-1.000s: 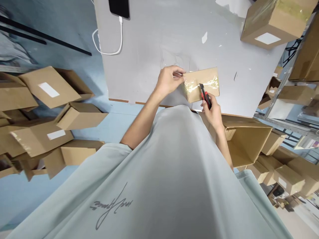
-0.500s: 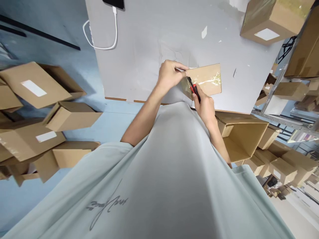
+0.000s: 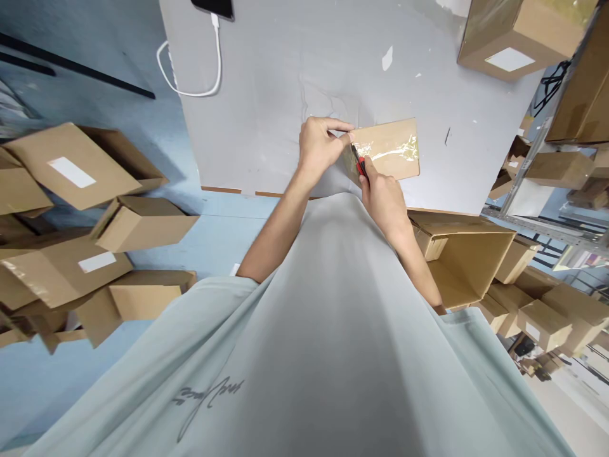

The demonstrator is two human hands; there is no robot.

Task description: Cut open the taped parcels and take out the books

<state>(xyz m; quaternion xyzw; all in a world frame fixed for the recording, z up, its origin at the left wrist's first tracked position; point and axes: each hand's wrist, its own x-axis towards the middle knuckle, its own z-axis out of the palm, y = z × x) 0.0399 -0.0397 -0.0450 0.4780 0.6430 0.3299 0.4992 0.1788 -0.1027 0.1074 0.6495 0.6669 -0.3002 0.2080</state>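
A small cardboard box [image 3: 387, 136] with clear tape over its top lies on the grey table [image 3: 266, 114], close to its front edge. My left hand [image 3: 321, 146] grips the box at its left end, thumb and fingers at the corner. In my right hand [image 3: 386, 197] is a red and black utility knife [image 3: 361, 166], its tip pointing up and left. That tip is at the taped left end of the box, just below my left thumb. Whether the blade touches the tape is too small to tell.
A larger cardboard box [image 3: 504, 47] stands at the table's back right. A phone [image 3: 216, 7] with a white cable [image 3: 219, 63] lies at the back left. An open carton [image 3: 469, 260] sits below the right front edge. Several cartons [image 3: 85, 168] fill the left floor.
My right hand has shifted the utility knife slightly left and up along the box's left end, closer to my left thumb. The left hand keeps its grip.
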